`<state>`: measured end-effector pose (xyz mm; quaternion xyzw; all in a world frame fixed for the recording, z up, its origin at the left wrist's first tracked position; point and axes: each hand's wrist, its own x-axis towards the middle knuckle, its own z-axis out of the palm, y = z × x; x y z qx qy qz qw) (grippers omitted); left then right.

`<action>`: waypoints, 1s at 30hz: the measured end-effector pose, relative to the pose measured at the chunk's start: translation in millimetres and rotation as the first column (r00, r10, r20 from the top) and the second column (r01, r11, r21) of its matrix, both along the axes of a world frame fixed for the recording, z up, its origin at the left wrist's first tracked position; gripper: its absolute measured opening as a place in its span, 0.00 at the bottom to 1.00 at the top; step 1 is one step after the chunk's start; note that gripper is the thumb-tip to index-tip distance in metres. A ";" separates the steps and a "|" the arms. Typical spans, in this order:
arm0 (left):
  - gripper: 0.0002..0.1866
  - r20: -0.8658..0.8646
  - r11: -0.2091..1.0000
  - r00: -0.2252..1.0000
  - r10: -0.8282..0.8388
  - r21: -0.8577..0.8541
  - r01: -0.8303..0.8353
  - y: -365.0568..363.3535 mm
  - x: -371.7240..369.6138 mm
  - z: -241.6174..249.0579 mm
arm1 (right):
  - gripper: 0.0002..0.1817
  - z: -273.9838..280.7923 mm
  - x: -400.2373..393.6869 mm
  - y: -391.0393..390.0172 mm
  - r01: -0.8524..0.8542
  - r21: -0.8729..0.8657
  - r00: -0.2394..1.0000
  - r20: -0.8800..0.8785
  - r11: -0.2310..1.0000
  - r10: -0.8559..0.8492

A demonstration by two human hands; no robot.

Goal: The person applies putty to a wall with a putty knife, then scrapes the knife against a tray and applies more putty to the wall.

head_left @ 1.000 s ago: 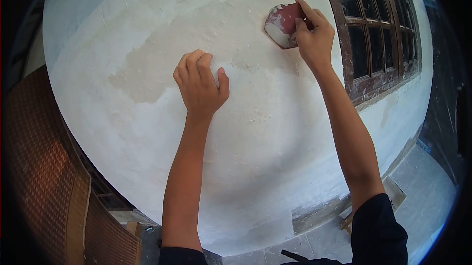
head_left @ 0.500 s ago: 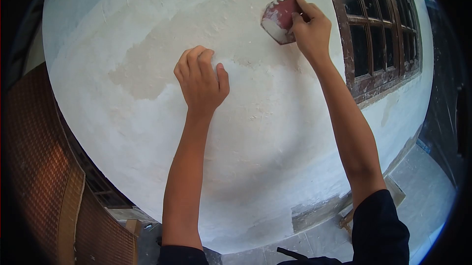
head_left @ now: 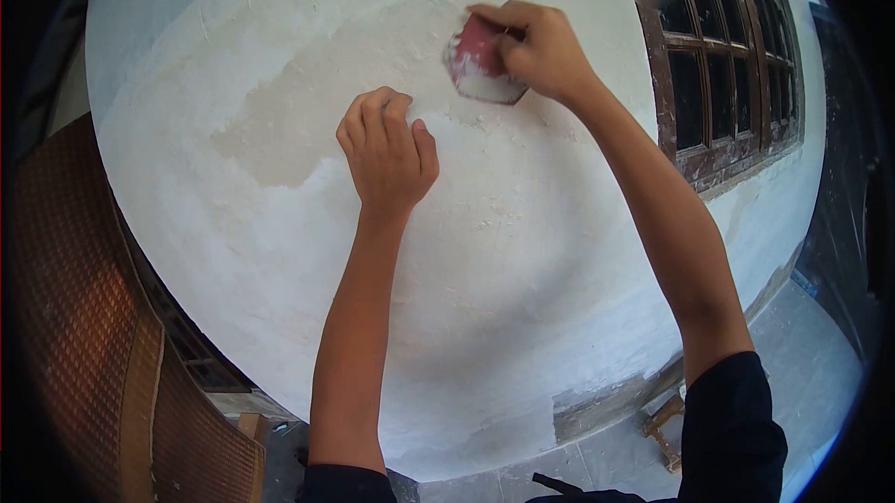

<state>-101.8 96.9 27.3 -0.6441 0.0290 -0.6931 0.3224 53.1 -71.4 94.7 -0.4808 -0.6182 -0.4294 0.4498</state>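
Note:
My right hand (head_left: 543, 48) grips a red putty spreader (head_left: 481, 44) at its upper edge, the thumb on the near face. White putty is smeared over the spreader's lower part, and it overlaps the wall (head_left: 503, 270). To the left and a little lower, my left hand (head_left: 384, 144) is against the wall with fingers bent, thumb apart and nothing held. A beige, damp-looking patch (head_left: 280, 116) spreads left of that hand. Whiter coating covers the wall below both hands, with small rough spots showing.
A brown wooden window frame (head_left: 685, 97) with dark panes borders the wall on the right. Woven brown panels (head_left: 70, 316) stand at the left. Grey floor tiles (head_left: 597, 461) run along the wall's foot, where a small wooden stool (head_left: 664, 433) shows by my right sleeve.
My right hand has moved the putty spreader left and slightly down across the wall, closer to my left hand. My left hand stays in nearly the same place.

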 end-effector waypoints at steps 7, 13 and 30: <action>0.21 -0.002 1.000 1.000 0.004 0.008 -0.004 -4.7 -4.9 4.6 | 0.25 -6.1 1.7 -2.0 -0.065 0.104 0.997 -0.042 0.992 0.069; 0.22 -0.007 1.000 1.000 -0.002 -0.002 0.002 -7.9 -7.9 5.2 | 0.23 -6.1 -1.0 -19.3 -0.124 0.245 0.962 -0.209 0.961 0.178; 0.20 -0.006 1.000 1.000 0.000 -0.001 0.000 -4.7 -7.7 2.2 | 0.23 -49.3 -13.7 -12.4 -0.161 0.221 0.924 -0.308 0.962 0.225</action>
